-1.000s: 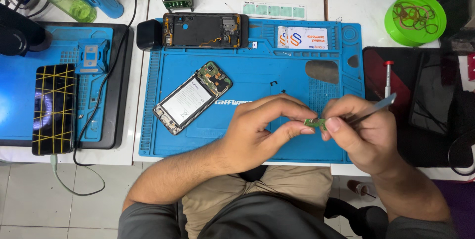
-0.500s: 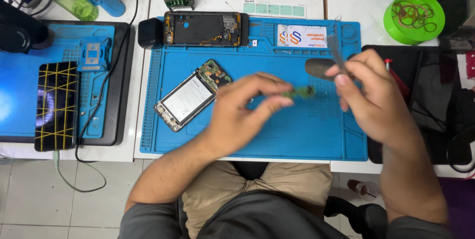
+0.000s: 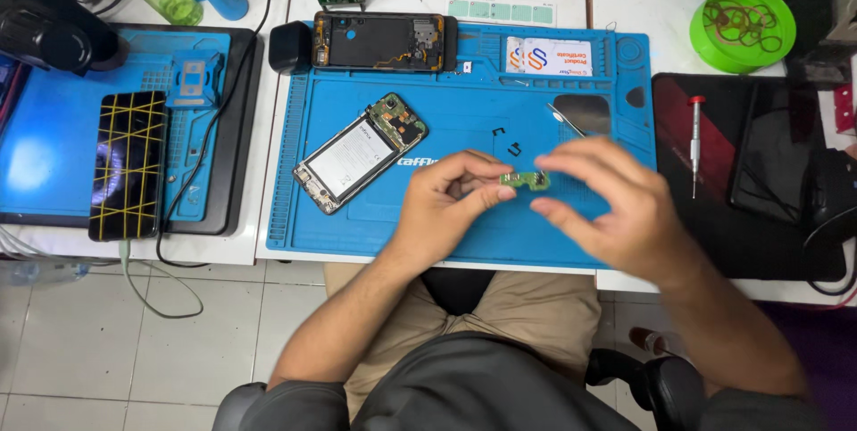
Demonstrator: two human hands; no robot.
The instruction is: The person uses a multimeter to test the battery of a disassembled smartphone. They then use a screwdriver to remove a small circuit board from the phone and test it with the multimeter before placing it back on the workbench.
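Observation:
My left hand (image 3: 442,203) pinches a small green circuit board (image 3: 523,181) by its left end, above the blue work mat (image 3: 464,230). My right hand (image 3: 611,208) is blurred, with forefinger and thumb apart around the board's right end; it holds no tool. Metal tweezers (image 3: 564,119) lie on the mat just behind my right hand. An opened phone (image 3: 357,154), its battery and green board exposed, lies tilted on the mat to the left of my left hand.
A black phone frame (image 3: 384,41) lies at the mat's far edge, small black parts (image 3: 505,141) near the middle. A red-tipped screwdriver (image 3: 694,141) rests on the dark mat at right, behind it a green bowl (image 3: 714,47). A phone crossed with yellow lines (image 3: 129,163) sits at left.
My right hand carried the tweezers up and away from the board, left them on the mat, and came back to the board without them. My left hand kept hold of the board.

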